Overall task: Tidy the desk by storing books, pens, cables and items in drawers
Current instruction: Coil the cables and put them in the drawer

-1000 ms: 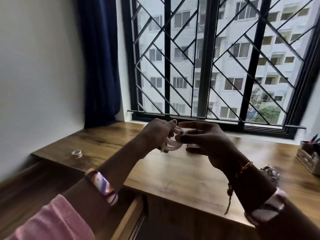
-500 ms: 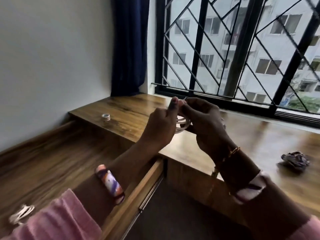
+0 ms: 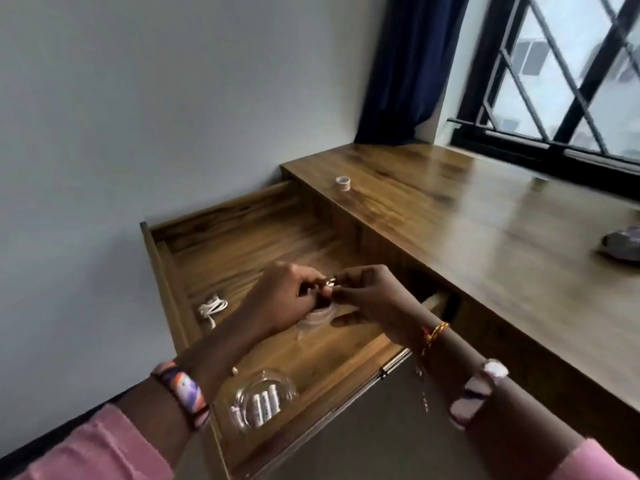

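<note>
The person stands over the open drawer [image 3: 242, 237], and both hands are held above the middle of it. The left hand [image 3: 287, 299] and the right hand [image 3: 367, 299] are close together, fingers curled, and both pinch a small coiled white cable [image 3: 317, 318]. The loops hang just under the fingers, and a little shiny plug end pokes up between the two hands. The picture is a bit blurry there, so I cannot tell how tight the coil is. I think this cable is very light and soft. It bends any way you push it, and it will want to spring open if you let go of the loops. It will not break if it drops. The best place to hold it looks like the bunched middle, where all the loops meet, not the loose end. Another white cable [image 3: 212, 308] lies in the drawer already, near the left wall. A clear round bowl [image 3: 261, 400] with what look like batteries inside sits near the front of the drawer. That bowl may be glass, so it is best not to bump it. Up on the wooden surface [image 3: 485, 220] a small roll of tape [image 3: 343, 183] waits, and a crumpled thing [image 3: 623, 242] sits far to the right.
</note>
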